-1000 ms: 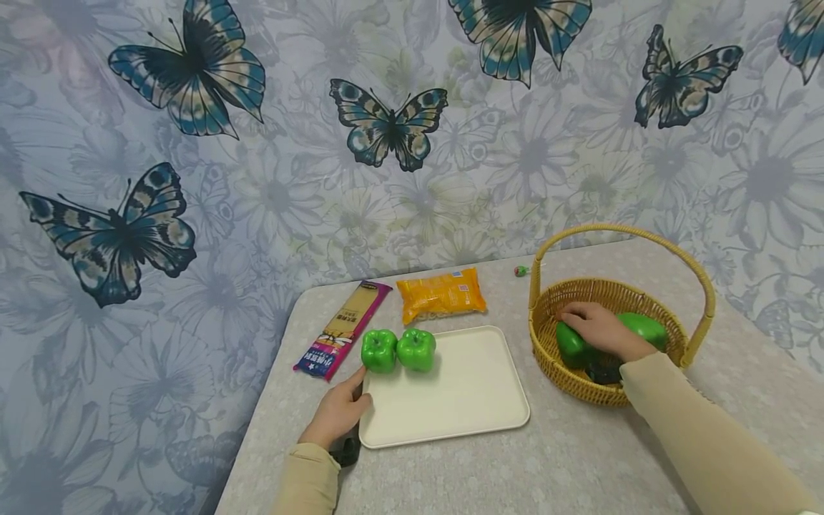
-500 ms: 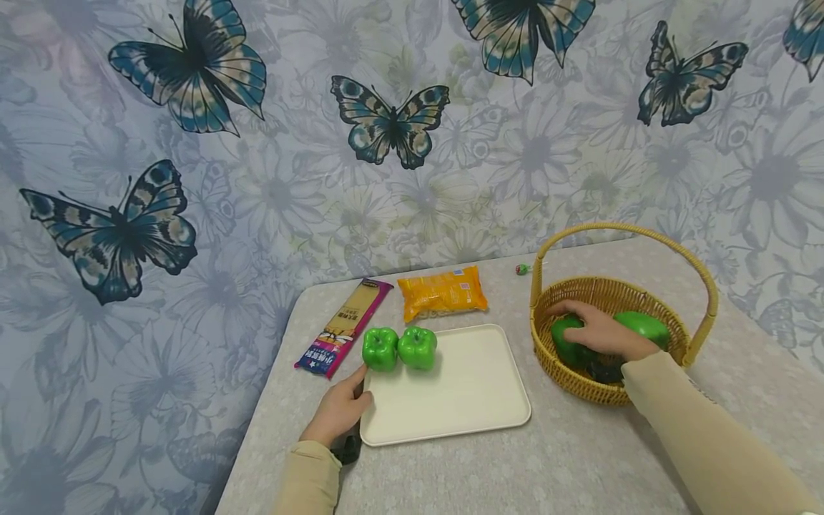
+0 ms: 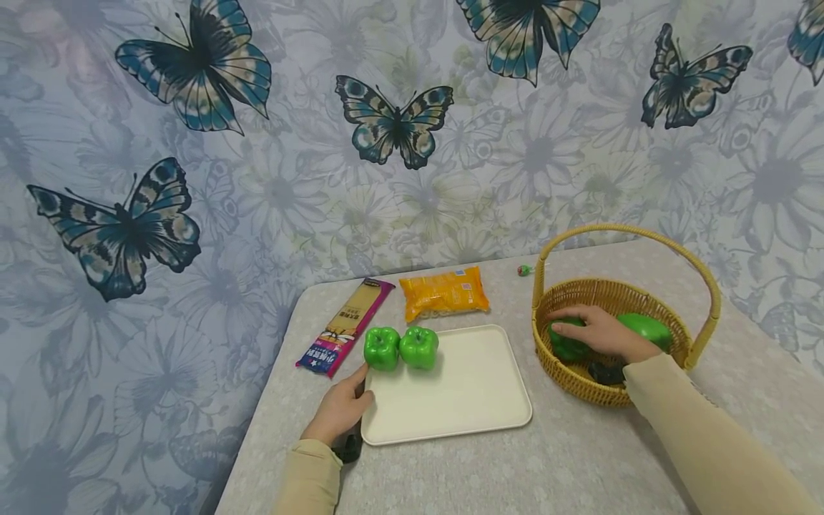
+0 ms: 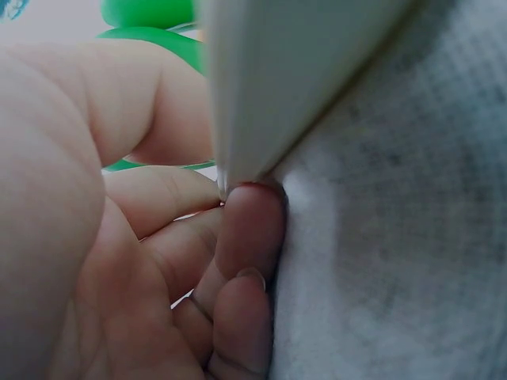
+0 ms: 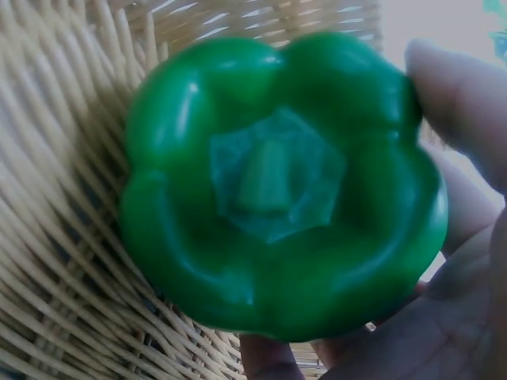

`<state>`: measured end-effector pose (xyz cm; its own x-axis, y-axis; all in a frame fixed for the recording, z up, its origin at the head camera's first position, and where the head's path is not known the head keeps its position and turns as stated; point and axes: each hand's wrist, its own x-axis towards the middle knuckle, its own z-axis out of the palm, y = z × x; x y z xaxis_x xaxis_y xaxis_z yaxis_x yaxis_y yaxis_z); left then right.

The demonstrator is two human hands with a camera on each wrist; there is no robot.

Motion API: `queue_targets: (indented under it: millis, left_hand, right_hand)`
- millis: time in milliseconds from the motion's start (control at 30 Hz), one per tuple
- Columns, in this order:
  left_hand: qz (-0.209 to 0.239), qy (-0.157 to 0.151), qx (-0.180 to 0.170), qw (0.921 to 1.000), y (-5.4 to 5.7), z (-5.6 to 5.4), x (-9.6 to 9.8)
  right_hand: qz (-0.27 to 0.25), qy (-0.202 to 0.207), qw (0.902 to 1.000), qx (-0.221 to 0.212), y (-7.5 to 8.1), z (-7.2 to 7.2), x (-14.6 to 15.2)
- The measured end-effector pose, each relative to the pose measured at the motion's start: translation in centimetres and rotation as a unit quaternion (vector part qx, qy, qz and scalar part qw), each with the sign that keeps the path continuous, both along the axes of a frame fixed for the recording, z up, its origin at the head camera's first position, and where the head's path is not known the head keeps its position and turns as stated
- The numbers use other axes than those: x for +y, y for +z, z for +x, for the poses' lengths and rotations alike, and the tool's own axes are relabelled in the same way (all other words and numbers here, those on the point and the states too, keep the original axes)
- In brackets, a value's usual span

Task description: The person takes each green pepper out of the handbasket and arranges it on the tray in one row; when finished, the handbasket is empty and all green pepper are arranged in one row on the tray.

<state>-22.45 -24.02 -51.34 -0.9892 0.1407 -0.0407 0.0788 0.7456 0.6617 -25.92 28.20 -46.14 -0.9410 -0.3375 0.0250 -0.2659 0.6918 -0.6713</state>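
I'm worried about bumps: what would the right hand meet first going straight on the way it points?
Probably the basket wall, beside the green pepper the right hand holds; how close is unclear.

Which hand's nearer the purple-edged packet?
Left. The left hand is at the left rim of the tray, just below the packet in the head view; the right hand is farther off, inside the basket holding a green pepper.

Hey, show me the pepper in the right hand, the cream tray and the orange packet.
Held pepper [image 5: 268, 182], right wrist view: on its stem.
Cream tray [image 3: 460, 386], head view: bare middle of its surface.
Orange packet [image 3: 444, 292], head view: middle of its upward face.
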Motion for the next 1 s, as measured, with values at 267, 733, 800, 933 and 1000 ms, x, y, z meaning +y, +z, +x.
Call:
queue_targets:
  millis: [267,733,800,933,1000]
  left_hand:
    - [-0.008,-0.006,0.006,0.9999,0.17,-0.04,0.01]
    - [-0.011,-0.005,0.010,0.9999,0.00,0.06,-0.05]
    - [-0.011,-0.005,0.012,0.9999,-0.10,0.07,-0.07]
    - [-0.010,-0.006,0.013,0.9999,-0.14,0.08,-0.05]
    - [-0.010,-0.006,0.013,0.9998,-0.13,0.08,-0.04]
  right_hand:
    - [-0.013,-0.003,0.9998,-0.015,-0.03,0.23,0.09]
    - [0.006,-0.038,0.9992,0.012,-0.57,-0.24,0.34]
    - [0.003,-0.039,0.9992,0.010,-0.52,-0.23,0.30]
    - [0.008,-0.044,0.9989,0.013,-0.31,-0.11,0.22]
    - [0.012,-0.050,0.9986,0.012,-0.13,0.00,0.14]
